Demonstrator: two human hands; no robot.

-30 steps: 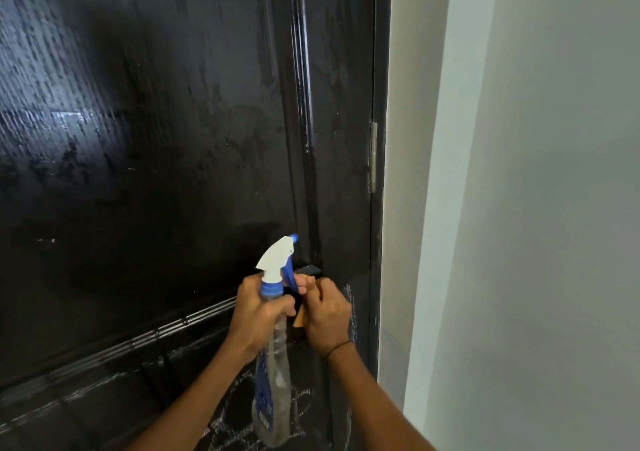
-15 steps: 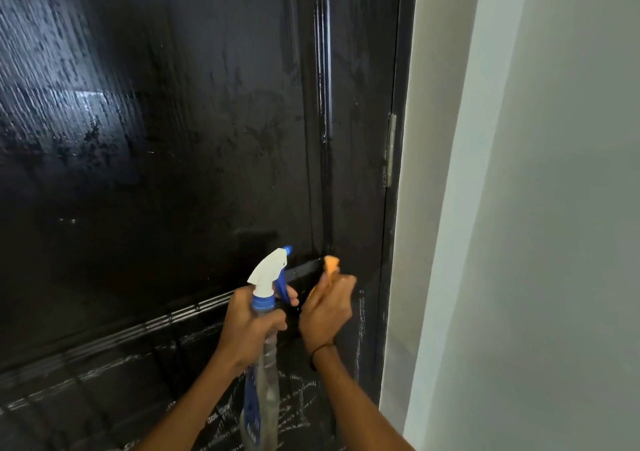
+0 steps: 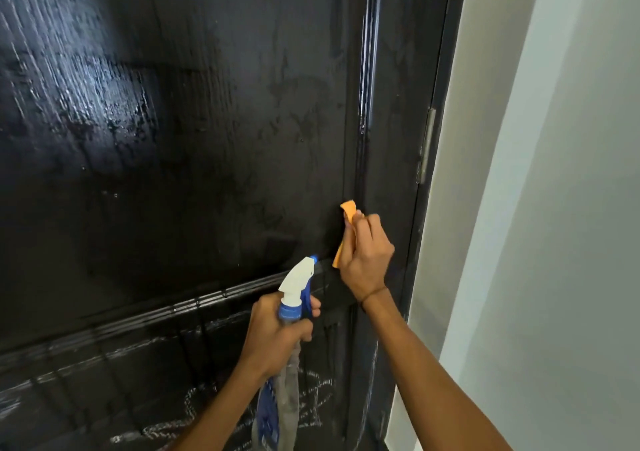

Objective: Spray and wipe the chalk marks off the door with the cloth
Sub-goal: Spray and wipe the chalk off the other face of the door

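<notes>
A black door fills the left and middle of the view, its upper panel wet and shiny. White chalk marks show on the lower panel below a moulded rail. My left hand grips the neck of a spray bottle with a white and blue trigger head, nozzle toward the door. My right hand holds an orange cloth against the door's right stile, just above the rail. Most of the cloth is hidden behind my fingers.
A metal hinge sits on the door's right edge. The dark door frame meets a pale grey wall that fills the right side.
My right hand has risen up the door's right stile with the orange cloth, away from the bottle. The view has shifted left and slightly down. My left hand keeps holding the bottle.
</notes>
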